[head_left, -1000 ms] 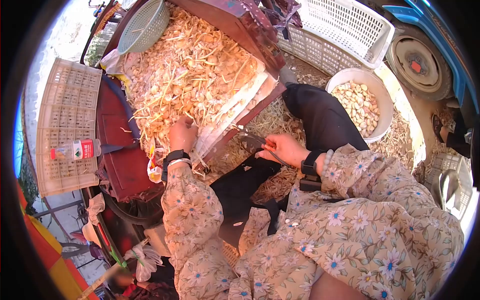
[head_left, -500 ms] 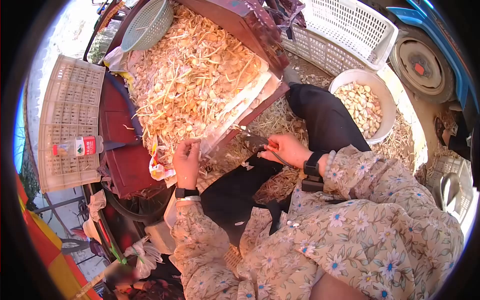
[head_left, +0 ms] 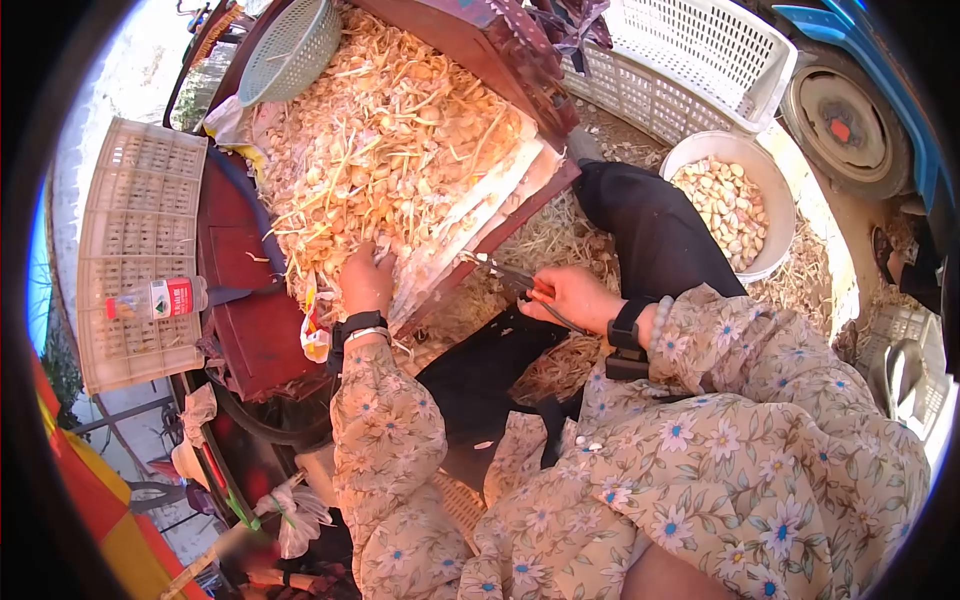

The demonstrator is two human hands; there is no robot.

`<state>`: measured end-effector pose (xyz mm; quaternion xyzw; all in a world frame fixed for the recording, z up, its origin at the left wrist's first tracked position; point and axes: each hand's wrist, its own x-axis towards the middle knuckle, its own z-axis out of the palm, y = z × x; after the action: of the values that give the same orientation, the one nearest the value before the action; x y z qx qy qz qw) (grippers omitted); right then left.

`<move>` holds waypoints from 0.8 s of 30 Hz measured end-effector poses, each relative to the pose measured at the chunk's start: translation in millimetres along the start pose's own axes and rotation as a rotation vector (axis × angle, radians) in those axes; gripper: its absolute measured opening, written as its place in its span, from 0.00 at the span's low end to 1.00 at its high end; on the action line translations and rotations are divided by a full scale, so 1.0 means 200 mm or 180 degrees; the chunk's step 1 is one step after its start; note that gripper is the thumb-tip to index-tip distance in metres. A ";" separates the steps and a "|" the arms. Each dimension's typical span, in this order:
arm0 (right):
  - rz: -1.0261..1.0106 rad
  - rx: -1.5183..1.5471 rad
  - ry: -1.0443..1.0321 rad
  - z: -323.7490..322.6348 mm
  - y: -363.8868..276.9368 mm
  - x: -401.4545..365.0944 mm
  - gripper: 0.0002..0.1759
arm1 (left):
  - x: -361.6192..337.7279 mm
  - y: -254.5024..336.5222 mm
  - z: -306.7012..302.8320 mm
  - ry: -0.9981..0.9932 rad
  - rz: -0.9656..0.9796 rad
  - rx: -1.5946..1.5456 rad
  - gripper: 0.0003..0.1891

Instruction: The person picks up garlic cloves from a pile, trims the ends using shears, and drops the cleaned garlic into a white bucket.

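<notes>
My left hand reaches onto the near edge of a heap of garlic with dry stalks and papery skins. Its fingers curl down among the cloves, thumb and fingertips drawn close together; what they hold is too small to make out. To its right, my right hand is closed around a pair of shears with dark handles. Their metal tip points left, over the near edge of the red cart that bears the heap.
A white bucket of cut garlic stands right of my knee. Behind it is a white plastic crate. A green colander rests on the heap's far left. At left, a bottle lies against a pale crate. A wheel is at far right.
My left hand has moved up and slightly left, from in front of the heap down onto its garlic. My right hand holds the shears in nearly the same place.
</notes>
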<state>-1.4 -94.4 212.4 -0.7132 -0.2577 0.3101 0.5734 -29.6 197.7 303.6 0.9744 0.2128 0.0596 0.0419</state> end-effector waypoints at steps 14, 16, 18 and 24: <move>0.0121 0.0002 -0.0014 -0.04 -0.03 -0.02 0.20 | -0.09 -0.08 -0.07 -0.0148 -0.1729 -0.3483 0.05; 0.0047 -0.0014 -0.0032 -0.03 -0.03 -0.02 0.20 | -0.11 -0.06 -0.09 -0.0211 -0.1752 -0.3900 0.04; 0.0120 0.0028 -0.0074 -0.03 -0.03 0.00 0.20 | -0.11 -0.04 -0.09 -0.0163 -0.1836 -0.4280 0.03; 0.0164 0.0107 -0.0027 -0.01 0.00 0.01 0.20 | -0.17 0.08 -0.14 -0.0205 -0.1777 -0.5377 0.06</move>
<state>0.5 -94.4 211.7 -0.7086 -0.2364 0.3321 0.5760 -56.7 170.9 330.2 0.5320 0.3262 0.1568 0.7655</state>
